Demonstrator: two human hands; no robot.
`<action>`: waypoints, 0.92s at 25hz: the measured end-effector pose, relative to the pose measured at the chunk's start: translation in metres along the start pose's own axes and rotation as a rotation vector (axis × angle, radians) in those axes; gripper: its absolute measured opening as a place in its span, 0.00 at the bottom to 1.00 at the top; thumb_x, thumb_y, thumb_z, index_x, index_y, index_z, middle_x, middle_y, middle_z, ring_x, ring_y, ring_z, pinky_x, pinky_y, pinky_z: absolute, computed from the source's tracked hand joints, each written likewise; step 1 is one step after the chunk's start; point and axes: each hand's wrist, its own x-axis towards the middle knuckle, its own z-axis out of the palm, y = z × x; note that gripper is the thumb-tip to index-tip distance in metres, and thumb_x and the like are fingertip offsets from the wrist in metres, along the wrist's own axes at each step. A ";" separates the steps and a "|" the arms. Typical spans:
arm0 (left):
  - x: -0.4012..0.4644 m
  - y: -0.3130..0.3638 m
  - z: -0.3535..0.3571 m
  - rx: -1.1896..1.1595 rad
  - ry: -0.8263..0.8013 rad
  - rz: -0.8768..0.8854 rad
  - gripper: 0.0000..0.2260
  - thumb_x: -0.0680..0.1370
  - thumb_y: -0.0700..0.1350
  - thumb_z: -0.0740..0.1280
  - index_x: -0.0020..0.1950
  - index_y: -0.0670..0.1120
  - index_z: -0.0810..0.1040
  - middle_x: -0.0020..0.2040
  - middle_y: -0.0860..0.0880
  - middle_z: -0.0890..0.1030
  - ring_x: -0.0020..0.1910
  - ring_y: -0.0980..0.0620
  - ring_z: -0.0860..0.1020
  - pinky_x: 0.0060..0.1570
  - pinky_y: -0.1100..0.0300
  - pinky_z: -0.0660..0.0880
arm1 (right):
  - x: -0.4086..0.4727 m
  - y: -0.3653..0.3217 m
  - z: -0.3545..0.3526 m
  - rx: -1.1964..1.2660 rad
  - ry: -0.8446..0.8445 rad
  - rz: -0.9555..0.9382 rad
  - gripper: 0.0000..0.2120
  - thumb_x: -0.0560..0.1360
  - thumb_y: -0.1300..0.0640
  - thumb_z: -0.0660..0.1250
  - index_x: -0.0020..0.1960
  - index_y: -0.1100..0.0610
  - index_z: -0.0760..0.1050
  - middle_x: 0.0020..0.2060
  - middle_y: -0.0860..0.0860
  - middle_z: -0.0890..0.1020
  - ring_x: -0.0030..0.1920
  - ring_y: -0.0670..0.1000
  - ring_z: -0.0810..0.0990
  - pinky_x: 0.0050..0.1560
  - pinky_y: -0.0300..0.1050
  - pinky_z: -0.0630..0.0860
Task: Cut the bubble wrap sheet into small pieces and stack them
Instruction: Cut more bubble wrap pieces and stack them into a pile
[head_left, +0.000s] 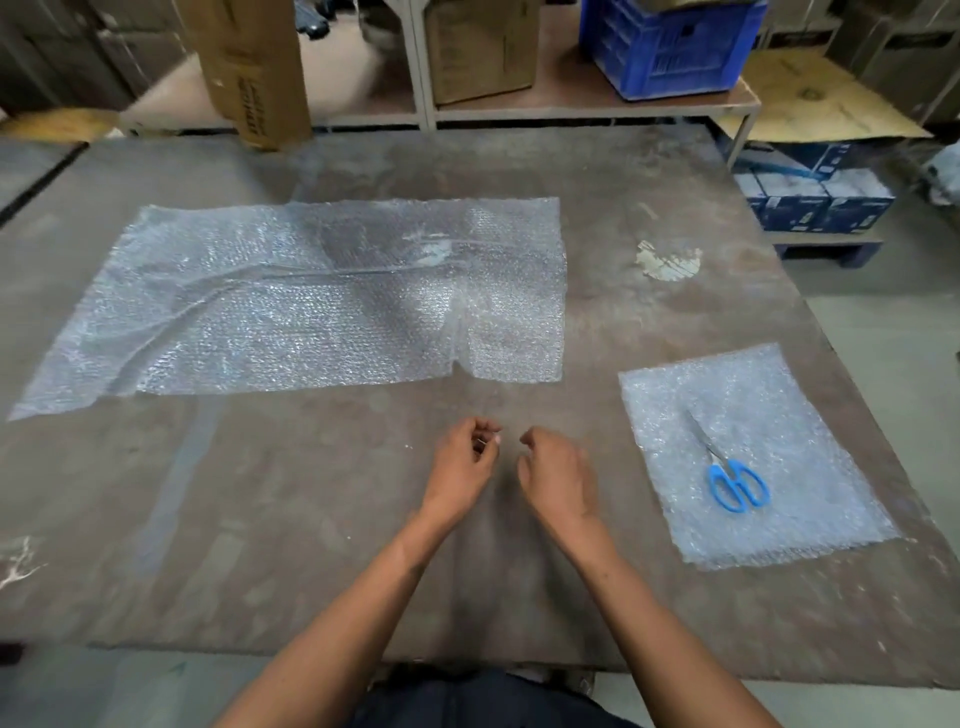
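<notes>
the big bubble wrap sheet (311, 296) lies flat on the table (311, 519), beyond both hands. left hand (464, 470) and right hand (556, 480) hover with fingers loosely curled, holding nothing. scissors (730, 470) rest closed on a cut piece (753, 457) at right.

Worn grey-brown work table (649, 322), surface stained, with a pale chipped patch (667, 260) far right. Behind it stood a low metal-framed shelf (571, 106) carrying cardboard boxes (483, 49) and a blue plastic crate (670, 47). Flattened cardboard (815, 98) and blue cartons (815, 197) sat at right. Floor grey concrete.
</notes>
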 end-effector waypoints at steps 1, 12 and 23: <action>0.005 -0.015 -0.026 0.045 0.025 0.008 0.05 0.81 0.41 0.71 0.57 0.46 0.81 0.52 0.50 0.84 0.47 0.57 0.82 0.50 0.60 0.79 | 0.010 -0.021 0.018 0.010 -0.019 -0.019 0.13 0.75 0.58 0.69 0.59 0.57 0.81 0.51 0.59 0.85 0.51 0.66 0.85 0.51 0.58 0.82; 0.098 -0.123 -0.180 0.631 -0.263 0.228 0.18 0.83 0.54 0.67 0.73 0.53 0.78 0.82 0.44 0.65 0.80 0.45 0.65 0.77 0.43 0.65 | 0.100 -0.120 0.109 -0.187 0.042 0.078 0.26 0.85 0.67 0.55 0.83 0.62 0.61 0.85 0.59 0.57 0.84 0.63 0.55 0.78 0.61 0.63; 0.094 -0.123 -0.182 0.892 -0.410 0.249 0.31 0.85 0.65 0.54 0.85 0.53 0.56 0.85 0.46 0.58 0.84 0.42 0.57 0.78 0.38 0.59 | 0.079 -0.083 0.097 -0.326 0.002 0.033 0.18 0.82 0.64 0.66 0.72 0.64 0.75 0.73 0.61 0.77 0.73 0.68 0.75 0.65 0.61 0.78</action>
